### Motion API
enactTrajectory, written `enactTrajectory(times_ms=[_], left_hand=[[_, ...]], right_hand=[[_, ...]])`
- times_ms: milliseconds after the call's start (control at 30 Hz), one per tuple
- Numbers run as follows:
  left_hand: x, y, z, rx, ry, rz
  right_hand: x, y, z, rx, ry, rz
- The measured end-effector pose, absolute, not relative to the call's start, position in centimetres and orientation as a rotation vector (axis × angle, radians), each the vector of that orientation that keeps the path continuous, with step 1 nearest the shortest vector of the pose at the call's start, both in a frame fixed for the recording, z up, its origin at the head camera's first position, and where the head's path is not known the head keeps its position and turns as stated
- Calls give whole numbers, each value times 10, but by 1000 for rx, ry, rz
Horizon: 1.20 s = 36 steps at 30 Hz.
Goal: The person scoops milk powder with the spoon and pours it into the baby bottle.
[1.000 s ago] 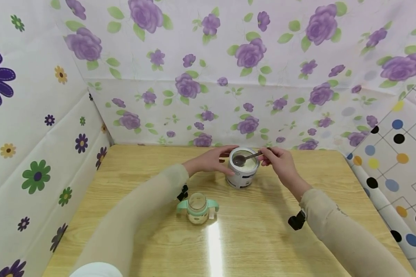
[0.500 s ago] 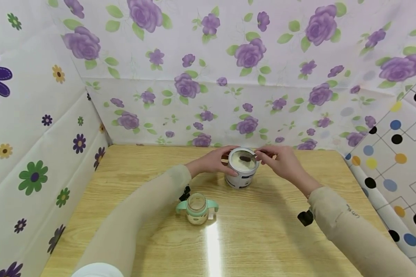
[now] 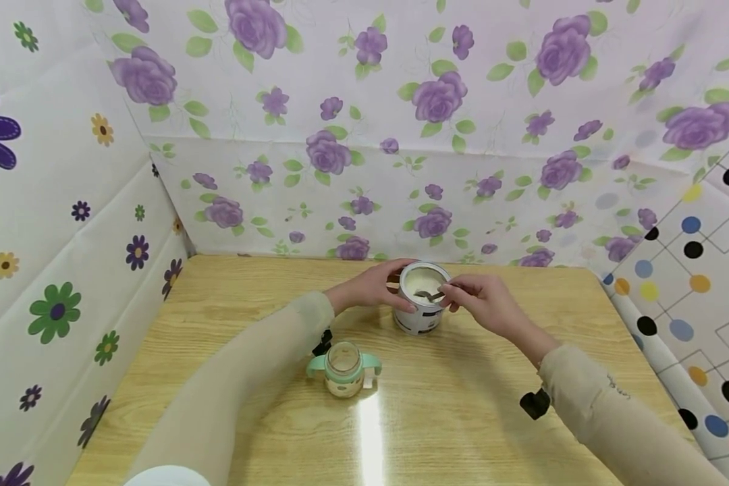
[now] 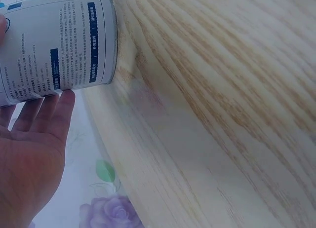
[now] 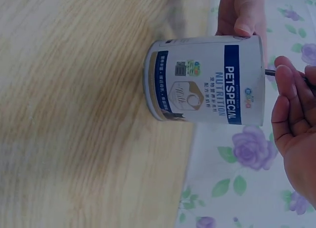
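A white, blue-labelled milk powder can stands near the back of the table, its top open and pale powder inside. My left hand grips it from the left, thumb at the front and fingers behind. In the left wrist view, those fingers press along the can's side. With thumb and fingers, my right hand pinches a dark spoon by its handle; the bowl is down inside the can by the powder. From the right wrist view, only a bit of spoon handle shows past the rim.
A lidless baby bottle with mint-green handles stands nearer me, beside my left forearm. Floral sheets wall the wooden table at the back and left, a dotted one at the right.
My right hand has brought the spoon from above the can's opening down into it, then toward the near side of the rim. My left hand keeps its hold on the can.
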State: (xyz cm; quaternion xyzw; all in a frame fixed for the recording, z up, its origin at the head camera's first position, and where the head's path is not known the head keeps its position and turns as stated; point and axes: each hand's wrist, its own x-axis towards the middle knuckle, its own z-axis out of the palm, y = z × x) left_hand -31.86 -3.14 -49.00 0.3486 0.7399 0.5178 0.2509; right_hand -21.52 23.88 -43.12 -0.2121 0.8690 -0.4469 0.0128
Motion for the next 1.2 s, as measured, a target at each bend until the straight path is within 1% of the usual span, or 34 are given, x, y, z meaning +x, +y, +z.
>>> enactTrajectory(times_ms=[200, 433, 667, 967, 1200], left_hand=[[-319, -31, -491, 956, 2025, 1406], [-318, -32, -491, 955, 2013, 1406], [-318, -32, -490, 954, 2013, 1412], [-317, -31, -489, 958, 2015, 1414], [-317, -33, -489, 956, 2007, 1413]], right_hand=[[-215, 244, -444, -414, 2511, -1671], [-213, 247, -462, -195, 2298, -1967], [-212, 244, -470, 30, 1940, -2264], [-214, 244, -462, 182, 1655, -2443], [-218, 254, -459, 171, 1500, -2463]])
